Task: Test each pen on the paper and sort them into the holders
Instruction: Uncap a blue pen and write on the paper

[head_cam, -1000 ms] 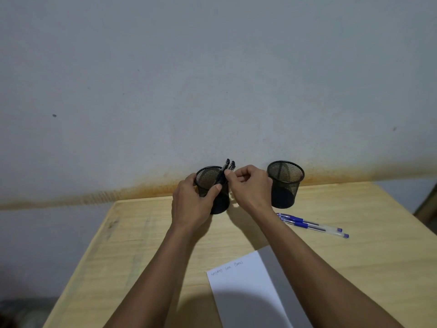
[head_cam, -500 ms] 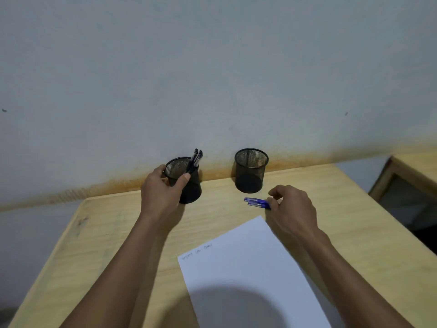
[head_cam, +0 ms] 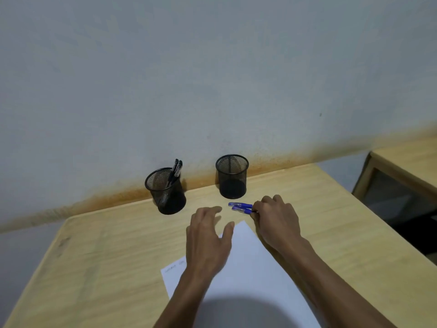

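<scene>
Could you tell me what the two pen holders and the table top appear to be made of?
Both holders, the left holder with black pens and the empty right holder, look like black wire mesh, probably metal: the weave is see-through near the rims. The table looks like pale wood or wood-grain laminate; fine grain lines show, finish matte.

Two black mesh holders stood on the one wooden table (head_cam: 99, 256): the left holder (head_cam: 168, 194) and the right holder (head_cam: 232, 177). Two black pens (head_cam: 175, 171) sat in the left one. Two blue pens (head_cam: 241, 207) and one sheet of paper (head_cam: 248, 268) lay there; two hands showed.
</scene>
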Motion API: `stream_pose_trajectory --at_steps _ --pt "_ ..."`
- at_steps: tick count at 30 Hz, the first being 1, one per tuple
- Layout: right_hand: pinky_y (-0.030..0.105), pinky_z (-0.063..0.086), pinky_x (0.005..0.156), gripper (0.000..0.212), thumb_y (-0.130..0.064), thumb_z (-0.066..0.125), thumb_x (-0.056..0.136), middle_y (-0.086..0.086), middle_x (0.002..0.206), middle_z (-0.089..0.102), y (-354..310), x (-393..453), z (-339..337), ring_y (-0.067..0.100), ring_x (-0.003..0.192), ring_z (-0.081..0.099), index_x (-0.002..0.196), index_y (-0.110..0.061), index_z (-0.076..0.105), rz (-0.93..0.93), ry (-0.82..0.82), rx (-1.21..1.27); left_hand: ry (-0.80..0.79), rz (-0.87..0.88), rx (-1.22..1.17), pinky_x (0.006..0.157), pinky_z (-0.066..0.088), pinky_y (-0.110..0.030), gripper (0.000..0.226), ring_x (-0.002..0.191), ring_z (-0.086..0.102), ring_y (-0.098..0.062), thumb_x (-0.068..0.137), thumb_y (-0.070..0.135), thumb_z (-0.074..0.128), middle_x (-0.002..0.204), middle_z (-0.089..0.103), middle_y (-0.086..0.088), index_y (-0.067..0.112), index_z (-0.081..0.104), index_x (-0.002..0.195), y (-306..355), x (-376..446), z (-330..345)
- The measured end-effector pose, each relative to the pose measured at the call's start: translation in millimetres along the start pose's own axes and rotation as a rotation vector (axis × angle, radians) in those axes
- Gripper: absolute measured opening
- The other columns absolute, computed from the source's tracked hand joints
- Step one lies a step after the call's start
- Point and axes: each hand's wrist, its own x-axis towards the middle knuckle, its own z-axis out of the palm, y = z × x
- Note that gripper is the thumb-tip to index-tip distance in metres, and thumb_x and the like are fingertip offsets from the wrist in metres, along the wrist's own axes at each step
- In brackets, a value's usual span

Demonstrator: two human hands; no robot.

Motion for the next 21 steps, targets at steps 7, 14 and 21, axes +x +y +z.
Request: stream_pose_trajectory --at_steps 7,14,21 --pt "0.034 0.039 0.078 0.018 -0.030 0.051 0.102 -0.002 0.120 0.068 -7.5 -24.0 -20.5 0.023 0.106 0.058 0.118 -0.024 0.056 -0.054 -0.072 0.195 -0.077 0.088 0.111 0.100 0.035 -0.027 0.041 0.124 0.044 -0.009 0.095 0.028 0.058 0.138 0.052 0.011 0.030 0.055 0.136 7.2 -5.9 4.5" --pt "0.034 0.054 0.074 0.008 -0.042 0.069 0.092 -0.014 0.088 0.073 -9.5 -54.7 -61.6 0.009 0.083 0.063 0.092 -0.034 0.071 -0.062 -0.089 0.556 -0.072 0.291 0.196 0.082 0.048 -0.035 0.022 0.092 0.063 -0.016 0.086 0.027 0.065 0.100 0.072 0.006 0.024 0.074 0.105 -6.2 -17.8 -28.7" --pt "0.026 0.057 0.064 0.023 -0.008 0.084 0.080 0.007 0.080 0.079 -18.7 -65.8 -83.0 0.016 0.073 0.075 0.099 -0.016 0.074 0.168 -0.087 1.437 -0.040 0.016 -0.111 0.074 0.043 -0.021 0.014 0.085 0.056 -0.005 0.093 0.026 0.065 0.080 0.064 0.023 0.029 0.075 0.102 4.5 -43.2 -67.3"
